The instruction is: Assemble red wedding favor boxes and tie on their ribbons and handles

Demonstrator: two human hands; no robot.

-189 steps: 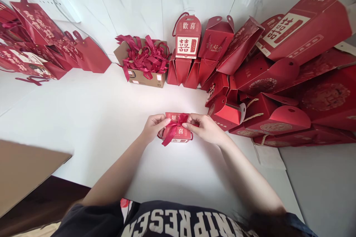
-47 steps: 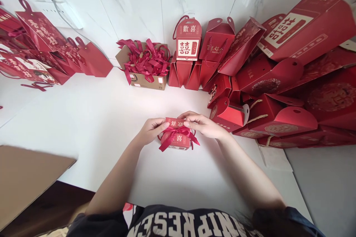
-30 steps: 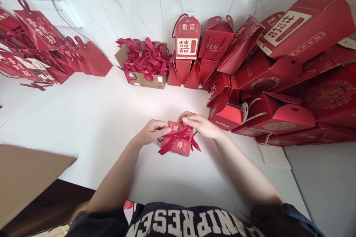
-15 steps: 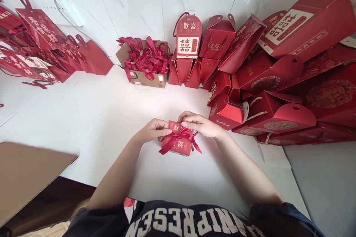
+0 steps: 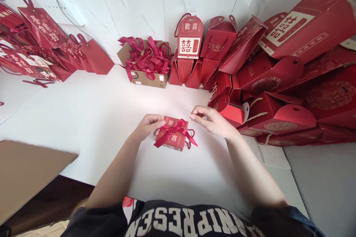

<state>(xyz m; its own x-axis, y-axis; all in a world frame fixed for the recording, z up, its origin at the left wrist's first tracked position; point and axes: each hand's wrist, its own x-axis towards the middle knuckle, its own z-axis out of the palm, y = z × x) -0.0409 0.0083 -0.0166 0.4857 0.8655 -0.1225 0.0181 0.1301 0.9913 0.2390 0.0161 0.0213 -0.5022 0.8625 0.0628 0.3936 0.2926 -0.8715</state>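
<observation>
A small red gift box with gold characters lies on the white table in front of me, tied with a red ribbon bow. My left hand pinches the box's left end, fingers curled on it. My right hand hovers just right of the box, off the ribbon, fingers loosely curled and apart with nothing in them.
A cardboard box of loose red ribbons stands at the back. Upright red bags stand beside it, and a large heap of red gift boxes fills the right. More red bags lie at far left. A brown cardboard sheet lies near left.
My right hand has let go of the bow and pulled away to the right. The box has been set flat and turned slightly; my left hand stays on its left end.
</observation>
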